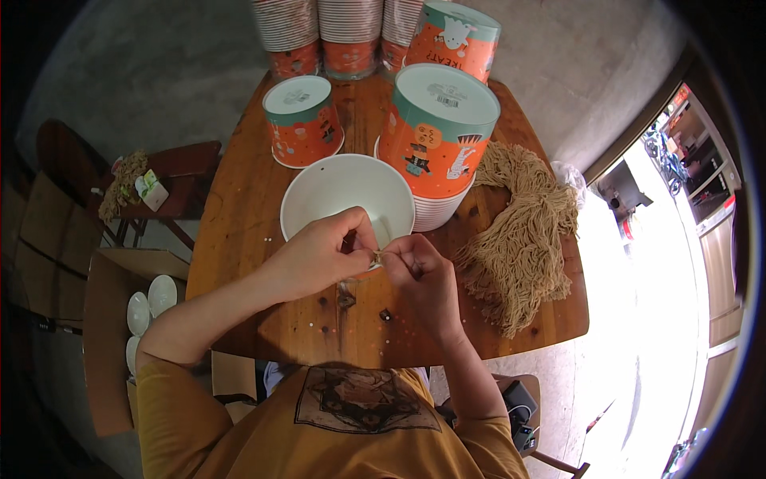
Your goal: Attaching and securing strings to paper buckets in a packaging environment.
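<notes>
A round paper bucket (323, 185) with a white inside stands mouth up on the wooden table in front of me. At its near rim my left hand (331, 249) is closed in a pinch on a short bit of tan twine (378, 256). My right hand (424, 281) meets it there, thumb and forefinger pinched on the same twine. My fingers hide most of the twine and the rim behind it. To the right lies a thick bundle of loose tan twine (523, 239), apart from both hands.
Beyond the bucket stand upside-down orange buckets with green bands: a small one (307, 132), a large stack (435, 152) and another stack (459, 36). Wrapped stacks (349, 40) line the wall. A carton (112, 343) with white bowl-like things stands left of the wooden table (239, 239).
</notes>
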`<state>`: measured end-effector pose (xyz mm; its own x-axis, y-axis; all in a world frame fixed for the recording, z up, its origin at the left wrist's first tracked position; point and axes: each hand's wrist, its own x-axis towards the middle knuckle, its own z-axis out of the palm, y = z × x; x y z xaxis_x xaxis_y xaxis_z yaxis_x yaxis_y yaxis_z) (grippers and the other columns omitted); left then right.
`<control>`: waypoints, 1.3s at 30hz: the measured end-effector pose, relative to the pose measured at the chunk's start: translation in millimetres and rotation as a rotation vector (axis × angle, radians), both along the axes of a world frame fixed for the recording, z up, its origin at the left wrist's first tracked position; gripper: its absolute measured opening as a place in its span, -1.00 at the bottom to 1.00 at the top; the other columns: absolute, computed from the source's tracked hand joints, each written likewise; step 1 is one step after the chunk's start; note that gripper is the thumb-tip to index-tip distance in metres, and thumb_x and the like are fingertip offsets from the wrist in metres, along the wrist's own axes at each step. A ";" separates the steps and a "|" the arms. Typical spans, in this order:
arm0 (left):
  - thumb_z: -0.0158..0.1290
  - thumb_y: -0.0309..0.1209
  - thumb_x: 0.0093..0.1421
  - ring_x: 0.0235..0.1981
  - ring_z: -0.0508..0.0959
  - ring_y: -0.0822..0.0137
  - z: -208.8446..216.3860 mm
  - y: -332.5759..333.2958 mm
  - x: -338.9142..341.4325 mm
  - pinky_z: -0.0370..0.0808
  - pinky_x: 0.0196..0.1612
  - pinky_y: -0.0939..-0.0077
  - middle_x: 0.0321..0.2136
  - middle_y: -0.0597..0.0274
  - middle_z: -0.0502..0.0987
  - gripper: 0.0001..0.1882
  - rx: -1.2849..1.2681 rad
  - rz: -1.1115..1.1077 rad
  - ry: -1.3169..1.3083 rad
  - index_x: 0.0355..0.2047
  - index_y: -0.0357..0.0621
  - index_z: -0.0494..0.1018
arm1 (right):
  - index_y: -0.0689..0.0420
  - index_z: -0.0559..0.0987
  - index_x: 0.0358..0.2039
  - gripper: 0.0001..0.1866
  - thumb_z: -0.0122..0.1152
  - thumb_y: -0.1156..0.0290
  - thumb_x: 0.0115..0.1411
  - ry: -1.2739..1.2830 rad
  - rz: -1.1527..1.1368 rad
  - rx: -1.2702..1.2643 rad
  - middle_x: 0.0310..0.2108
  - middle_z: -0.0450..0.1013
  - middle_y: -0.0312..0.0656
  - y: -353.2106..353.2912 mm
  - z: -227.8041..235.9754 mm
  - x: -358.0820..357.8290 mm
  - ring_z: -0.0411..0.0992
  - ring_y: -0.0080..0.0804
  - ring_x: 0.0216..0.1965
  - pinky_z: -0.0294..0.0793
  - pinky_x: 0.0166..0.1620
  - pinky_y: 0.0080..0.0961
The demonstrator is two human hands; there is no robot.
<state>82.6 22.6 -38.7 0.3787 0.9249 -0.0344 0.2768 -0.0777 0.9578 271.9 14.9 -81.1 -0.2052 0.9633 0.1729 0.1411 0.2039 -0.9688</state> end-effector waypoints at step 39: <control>0.11 -0.55 0.15 -0.34 0.40 0.57 4.0 15.8 4.2 0.37 -0.27 0.68 -0.38 0.39 0.40 -0.86 -0.357 -0.065 -0.140 -0.30 -0.19 0.40 | 0.14 0.49 -0.34 -0.88 0.27 0.56 0.14 -0.026 -0.107 0.220 -0.65 0.29 -0.37 0.9 -16.6 -3.7 0.20 -0.70 -0.63 0.30 -0.51 -0.67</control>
